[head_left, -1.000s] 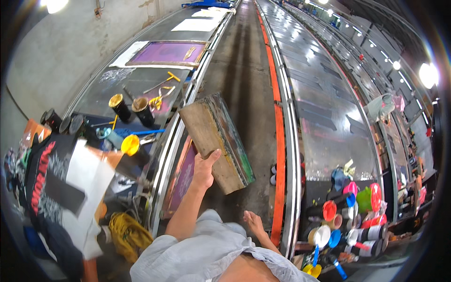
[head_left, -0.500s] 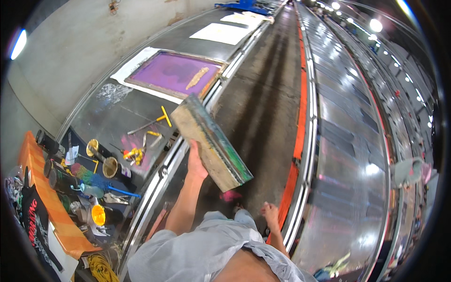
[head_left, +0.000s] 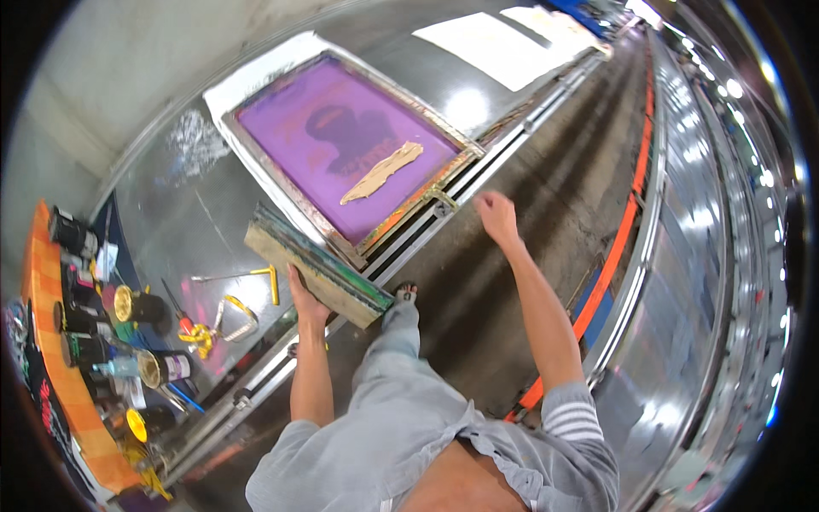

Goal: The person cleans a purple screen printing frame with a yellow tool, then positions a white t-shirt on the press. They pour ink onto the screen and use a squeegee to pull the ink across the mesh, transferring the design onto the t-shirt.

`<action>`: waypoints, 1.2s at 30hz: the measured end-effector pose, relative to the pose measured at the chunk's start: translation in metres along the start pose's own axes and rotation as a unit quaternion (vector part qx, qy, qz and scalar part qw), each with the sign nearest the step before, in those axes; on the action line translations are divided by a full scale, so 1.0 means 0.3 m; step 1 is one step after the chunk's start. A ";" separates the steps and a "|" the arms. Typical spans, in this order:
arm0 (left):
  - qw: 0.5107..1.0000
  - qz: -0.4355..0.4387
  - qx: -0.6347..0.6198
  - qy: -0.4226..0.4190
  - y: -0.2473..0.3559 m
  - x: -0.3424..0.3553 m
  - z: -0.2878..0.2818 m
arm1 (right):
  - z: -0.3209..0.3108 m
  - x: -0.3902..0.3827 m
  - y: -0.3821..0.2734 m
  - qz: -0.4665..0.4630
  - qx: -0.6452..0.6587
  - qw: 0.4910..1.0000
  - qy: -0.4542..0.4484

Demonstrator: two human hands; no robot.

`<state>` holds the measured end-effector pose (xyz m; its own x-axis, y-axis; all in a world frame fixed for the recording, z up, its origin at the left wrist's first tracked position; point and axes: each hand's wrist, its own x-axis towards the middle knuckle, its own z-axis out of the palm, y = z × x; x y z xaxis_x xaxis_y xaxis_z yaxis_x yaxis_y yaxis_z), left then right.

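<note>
While the long wooden squeegee [head_left: 317, 267] was held at the near edge of the purple screen frame [head_left: 351, 149], no stroke looked begun; tan ink [head_left: 382, 171] lay unspread. The left hand [head_left: 305, 300] gripped it from beneath, and the right hand [head_left: 497, 215] hung loosely curled, empty, above the rail [head_left: 465, 183].

The one view comes from the camera on my head, looking steeply down my own chest and forearms, which enter from the lower edge, so my left hand [head_left: 305, 300] and right hand [head_left: 497, 215] sit near the middle. It faces ahead along the long counter [head_left: 183, 226] on my left and the floor aisle [head_left: 546, 154] running away toward the top. The fisheye lens bends the counter rails and the orange strip [head_left: 621, 247] into curves toward the dark round rim.
</note>
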<state>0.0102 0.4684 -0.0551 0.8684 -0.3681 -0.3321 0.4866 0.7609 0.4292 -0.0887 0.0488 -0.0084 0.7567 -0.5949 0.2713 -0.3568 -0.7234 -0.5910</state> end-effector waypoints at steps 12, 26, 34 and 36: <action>0.958 0.135 0.039 0.250 -0.135 0.101 0.105 | 0.344 0.773 0.259 -0.062 -0.106 0.978 -0.169; 0.828 0.339 0.241 0.375 -0.123 0.028 0.858 | 0.327 1.267 0.246 0.160 0.278 0.802 -0.504; 0.916 0.337 0.086 0.199 -0.675 0.438 1.206 | 0.143 1.836 0.743 0.221 0.386 0.813 -0.376; 0.948 0.295 -0.001 0.123 -0.815 0.613 1.141 | -0.038 1.995 0.793 0.221 0.416 0.819 -0.328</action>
<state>0.0834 0.0316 0.0664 0.9408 0.2567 -0.2215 -0.0762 0.7966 0.5997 0.2730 -0.4833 0.0220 0.8829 -0.2200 -0.4149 -0.3861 0.1630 -0.9080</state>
